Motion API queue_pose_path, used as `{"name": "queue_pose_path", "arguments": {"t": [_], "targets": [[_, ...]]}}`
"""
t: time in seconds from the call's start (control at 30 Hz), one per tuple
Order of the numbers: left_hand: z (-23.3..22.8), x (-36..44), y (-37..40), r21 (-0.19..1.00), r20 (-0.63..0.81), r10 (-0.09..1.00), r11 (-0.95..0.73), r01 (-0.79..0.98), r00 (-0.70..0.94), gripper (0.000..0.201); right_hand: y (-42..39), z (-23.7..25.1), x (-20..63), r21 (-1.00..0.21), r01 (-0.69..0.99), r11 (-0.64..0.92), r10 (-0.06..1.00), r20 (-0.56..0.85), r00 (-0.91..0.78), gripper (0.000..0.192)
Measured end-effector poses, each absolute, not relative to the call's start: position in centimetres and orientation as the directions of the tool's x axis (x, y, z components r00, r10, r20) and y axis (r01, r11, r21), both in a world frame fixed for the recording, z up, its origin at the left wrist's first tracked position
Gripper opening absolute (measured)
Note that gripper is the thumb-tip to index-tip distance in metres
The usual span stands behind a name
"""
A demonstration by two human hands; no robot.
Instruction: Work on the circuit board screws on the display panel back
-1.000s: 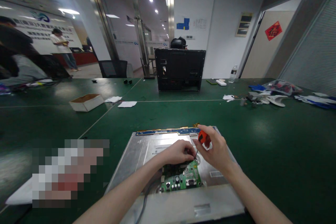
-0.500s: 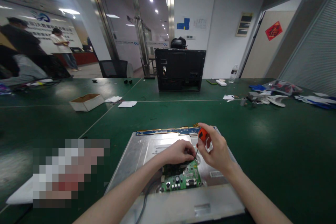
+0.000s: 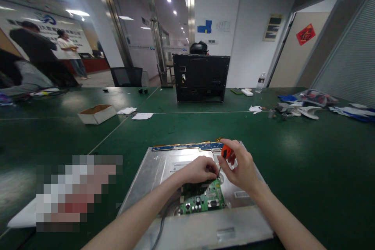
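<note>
My right hand (image 3: 241, 168) grips a screwdriver (image 3: 225, 151) by its orange and black handle. The thin shaft points down to the upper right corner of a green circuit board (image 3: 202, 200). Close to the tip is my left hand (image 3: 200, 170), its thumb and fingers pinched together; whatever they hold is hidden. Part of the board lies under that hand. Beneath both hands is a silver metal display panel (image 3: 152, 172), lying flat, with a narrow blue circuit strip (image 3: 181, 147) along its far edge.
A grey cable (image 3: 161, 228) runs over the panel's near edge. Across the green table (image 3: 307, 172) stands a black monitor casing (image 3: 201, 78). An open box (image 3: 97, 115) and papers (image 3: 142, 116) lie left, a bottle (image 3: 260, 82) and loose parts (image 3: 288, 108) right. Several people are in the background.
The fingers of my right hand have shifted slightly around the screwdriver handle, which looks turned a little. My left hand stays put. A person in dark clothes at far left has moved right.
</note>
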State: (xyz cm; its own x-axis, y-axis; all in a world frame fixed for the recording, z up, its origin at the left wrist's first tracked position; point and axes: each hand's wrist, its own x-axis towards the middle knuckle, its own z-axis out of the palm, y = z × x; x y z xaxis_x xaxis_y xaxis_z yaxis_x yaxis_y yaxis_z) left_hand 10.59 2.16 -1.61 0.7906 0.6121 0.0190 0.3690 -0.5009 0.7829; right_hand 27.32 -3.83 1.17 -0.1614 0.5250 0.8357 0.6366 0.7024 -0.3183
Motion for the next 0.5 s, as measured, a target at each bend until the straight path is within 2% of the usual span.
{"name": "queue_pose_path", "arguments": {"t": [0.2,0.5], "targets": [[-1.74,10.53,2.22,0.798,0.004,0.603,-0.483,0.361,0.798,0.011,-4.06,1.31,27.38,-0.357,0.628,0.692,0.559,0.815,-0.152,0.046],[-1.67,10.51,2.19,0.788,0.016,0.608,-0.496,0.365,0.794,0.012,-3.88,1.39,27.20,-0.329,0.640,0.695,0.524,0.840,-0.137,0.038]]}}
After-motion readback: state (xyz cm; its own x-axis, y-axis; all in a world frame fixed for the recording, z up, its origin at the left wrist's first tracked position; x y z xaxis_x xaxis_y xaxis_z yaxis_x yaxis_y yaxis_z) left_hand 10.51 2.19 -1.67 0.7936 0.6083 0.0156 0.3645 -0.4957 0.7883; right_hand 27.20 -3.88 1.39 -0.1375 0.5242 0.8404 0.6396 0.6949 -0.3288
